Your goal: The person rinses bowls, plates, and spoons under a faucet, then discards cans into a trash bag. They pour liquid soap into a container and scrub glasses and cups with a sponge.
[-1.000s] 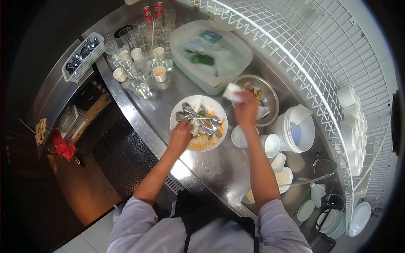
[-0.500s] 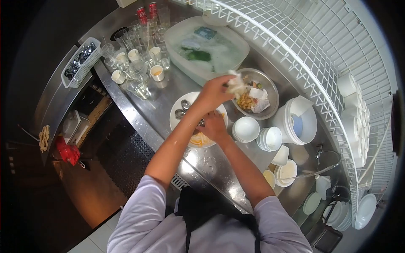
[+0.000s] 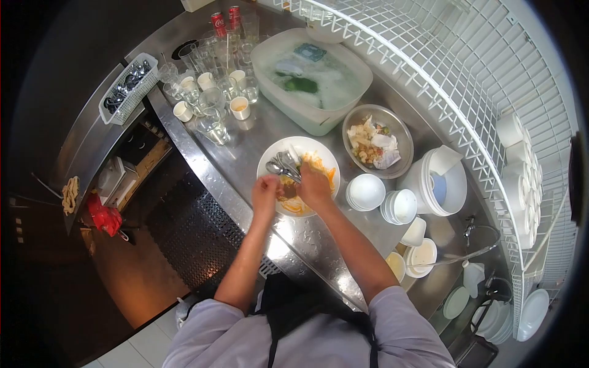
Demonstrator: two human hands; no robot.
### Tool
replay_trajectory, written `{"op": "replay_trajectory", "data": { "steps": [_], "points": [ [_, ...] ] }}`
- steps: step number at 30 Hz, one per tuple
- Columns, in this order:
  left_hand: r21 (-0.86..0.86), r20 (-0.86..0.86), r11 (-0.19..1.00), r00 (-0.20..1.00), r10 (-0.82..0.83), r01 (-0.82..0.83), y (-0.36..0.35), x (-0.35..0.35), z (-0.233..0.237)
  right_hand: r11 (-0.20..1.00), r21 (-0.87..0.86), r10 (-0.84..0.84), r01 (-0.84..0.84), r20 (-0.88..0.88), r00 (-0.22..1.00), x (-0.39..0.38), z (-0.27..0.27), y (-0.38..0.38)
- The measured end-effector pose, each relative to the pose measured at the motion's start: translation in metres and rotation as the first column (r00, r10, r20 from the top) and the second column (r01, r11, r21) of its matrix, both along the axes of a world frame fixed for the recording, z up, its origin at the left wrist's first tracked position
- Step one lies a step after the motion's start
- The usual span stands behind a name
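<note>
Fingers of the right hand (image 3: 315,185) bend down onto the spoons (image 3: 286,162), covering part of the handles; whether they close around them, I cannot tell. Those of the left hand (image 3: 265,191) are curled at the near-left rim of the plate (image 3: 329,156), and whether they pinch anything is unclear. The spoons lie on the plate, among orange-streaked leftovers (image 3: 318,164).

Sauce on the handles could make a spoon slip out of a loose hold, and a hard push on the rim could tilt or slide the plate, spilling scraps onto the bench (image 3: 246,142). A sideways swing of the right elbow might knock the stacked bowls (image 3: 367,191) near that forearm.

Both arms reach forward from the body, the left forearm rising fairly upright, the right slanting inward, hands apart but near each other.
</note>
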State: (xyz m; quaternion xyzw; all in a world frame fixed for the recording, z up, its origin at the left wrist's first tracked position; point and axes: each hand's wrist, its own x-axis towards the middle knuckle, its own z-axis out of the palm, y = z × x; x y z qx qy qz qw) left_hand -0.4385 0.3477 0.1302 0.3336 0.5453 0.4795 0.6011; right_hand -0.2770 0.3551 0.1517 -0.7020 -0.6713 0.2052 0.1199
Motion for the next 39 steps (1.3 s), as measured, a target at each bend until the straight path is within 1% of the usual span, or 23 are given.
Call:
{"op": "replay_trajectory", "data": {
  "steps": [2, 4, 6, 8, 9, 10, 12, 13, 14, 16, 17, 19, 22, 25, 26, 29, 30, 32, 35, 36, 37, 38, 39],
  "points": [
    [-0.162, 0.103, 0.986, 0.994, -0.026, 0.042, -0.014, 0.020, -0.008, 0.999, 0.001, -0.032, 0.032, -0.056, 0.998, -0.001, 0.010, -0.011],
    [-0.229, 0.177, 0.955, 0.973, -0.148, 0.187, -0.009, 0.031, -0.006, 0.997, -0.021, -0.082, 0.080, -0.114, 0.990, -0.006, 0.024, -0.020],
    [-0.172, 0.252, 0.967, 0.957, -0.140, 0.187, -0.001, 0.054, 0.003, 0.997, 0.075, -0.019, 0.027, -0.101, 0.995, -0.010, 0.022, -0.029],
    [-0.240, 0.462, 0.952, 0.885, -0.060, 0.190, 0.010, 0.057, -0.025, 0.986, 0.168, 0.040, -0.021, -0.109, 0.993, -0.009, 0.027, -0.039],
    [-0.273, 0.555, 0.941, 0.832, -0.015, 0.200, 0.012, 0.060, -0.021, 0.976, 0.214, 0.072, -0.045, -0.122, 0.990, -0.006, 0.033, -0.044],
    [-0.275, 0.584, 0.949, 0.811, 0.037, 0.155, 0.007, 0.061, -0.015, 0.963, 0.261, 0.106, -0.068, -0.134, 0.985, -0.004, 0.038, -0.048],
    [-0.195, 0.603, 0.969, 0.798, -0.002, 0.149, 0.005, 0.055, -0.026, 0.924, 0.371, 0.187, -0.092, -0.229, 0.955, 0.007, 0.034, -0.057],
    [-0.159, 0.610, 0.976, 0.792, -0.020, 0.147, 0.000, 0.055, -0.009, 0.901, 0.423, 0.228, -0.097, -0.272, 0.935, 0.013, 0.036, -0.064],
    [-0.149, 0.593, 0.976, 0.805, -0.038, 0.156, -0.008, 0.056, 0.009, 0.932, 0.361, 0.176, -0.013, -0.423, 0.889, 0.019, 0.038, -0.073],
    [-0.155, 0.579, 0.972, 0.813, -0.057, 0.179, -0.018, 0.058, 0.040, 0.972, 0.204, 0.055, 0.117, -0.681, 0.730, 0.030, 0.060, -0.093],
    [-0.158, 0.573, 0.969, 0.817, -0.065, 0.188, -0.023, 0.061, 0.047, 0.949, 0.216, -0.010, 0.229, -0.706, 0.708, 0.038, 0.055, -0.102],
    [-0.120, 0.546, 0.976, 0.833, -0.090, 0.184, -0.034, 0.074, 0.050, 0.868, 0.226, -0.128, 0.442, -0.758, 0.640, 0.056, 0.043, -0.120],
    [-0.054, 0.527, 0.977, 0.837, -0.149, 0.208, -0.055, 0.102, 0.068, 0.753, 0.202, -0.232, 0.627, -0.809, 0.540, 0.087, 0.054, -0.156],
    [-0.038, 0.563, 0.971, 0.807, -0.176, 0.238, -0.078, 0.132, 0.080, 0.734, 0.150, -0.273, 0.662, -0.828, 0.490, 0.119, 0.089, -0.196],
    [-0.065, 0.527, 0.970, 0.833, -0.167, 0.236, -0.088, 0.145, 0.087, 0.712, 0.098, -0.315, 0.696, -0.840, 0.441, 0.127, 0.108, -0.213],
    [-0.036, 0.504, 0.945, 0.822, -0.264, 0.325, -0.116, 0.179, 0.087, 0.598, 0.205, -0.236, 0.775, -0.879, 0.414, 0.155, 0.147, -0.259],
    [-0.058, 0.517, 0.938, 0.814, -0.265, 0.343, -0.131, 0.194, 0.093, 0.539, 0.251, -0.191, 0.804, -0.893, 0.407, 0.164, 0.155, -0.272],
    [-0.065, 0.515, 0.898, 0.785, -0.344, 0.436, -0.158, 0.220, 0.090, 0.403, 0.338, -0.099, 0.850, -0.908, 0.407, 0.181, 0.167, -0.291],
    [-0.138, 0.522, 0.799, 0.729, -0.443, 0.585, -0.204, 0.261, 0.093, 0.330, 0.324, -0.002, 0.887, -0.939, 0.344, 0.209, 0.170, -0.321],
    [-0.182, 0.539, 0.763, 0.712, -0.450, 0.620, -0.222, 0.276, 0.100, 0.263, 0.305, 0.057, 0.916, -0.952, 0.301, 0.216, 0.170, -0.329],
    [-0.223, 0.556, 0.727, 0.697, -0.452, 0.649, -0.239, 0.290, 0.103, 0.210, 0.338, 0.072, 0.918, -0.941, 0.330, 0.227, 0.166, -0.336],
    [-0.203, 0.630, 0.679, 0.625, -0.461, 0.705, -0.255, 0.301, 0.101, 0.159, 0.369, 0.086, 0.916, -0.929, 0.360, 0.238, 0.156, -0.341],
    [-0.203, 0.669, 0.648, 0.587, -0.456, 0.734, -0.269, 0.314, 0.102, 0.109, 0.399, 0.099, 0.910, -0.916, 0.390, 0.249, 0.149, -0.350]
  ]
}}
